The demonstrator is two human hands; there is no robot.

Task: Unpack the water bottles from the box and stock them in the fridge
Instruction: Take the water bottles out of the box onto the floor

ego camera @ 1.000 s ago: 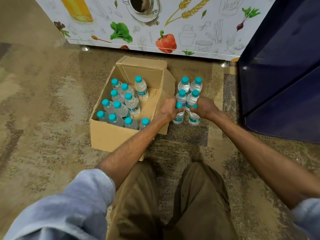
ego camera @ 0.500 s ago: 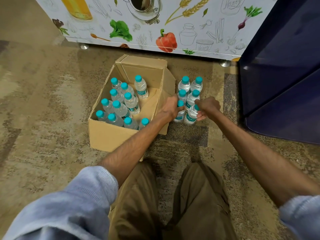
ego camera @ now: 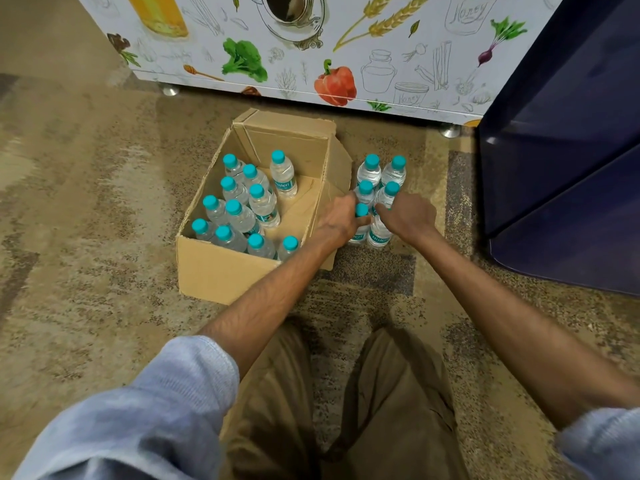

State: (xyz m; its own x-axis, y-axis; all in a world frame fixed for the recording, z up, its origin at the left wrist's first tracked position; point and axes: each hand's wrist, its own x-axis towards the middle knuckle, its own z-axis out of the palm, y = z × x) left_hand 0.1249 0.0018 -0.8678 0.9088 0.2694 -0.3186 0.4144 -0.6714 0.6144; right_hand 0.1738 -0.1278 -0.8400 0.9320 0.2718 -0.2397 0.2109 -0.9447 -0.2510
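Cardboard box (ego camera: 221, 271) stands at nine o'clock from the floor bottles (ego camera: 370, 172), where my left hand (ego camera: 341, 221) and right hand (ego camera: 408, 216) each curl round one; I should release both upright, tight together.

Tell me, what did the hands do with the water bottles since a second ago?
Very little. The left hand and right hand drew the left front bottle and right front bottle slightly closer together, and the right hand now hides its bottle's cap. Both hands kept their hold. The four bottles behind, the bottles in the cardboard box and the box itself stayed put.
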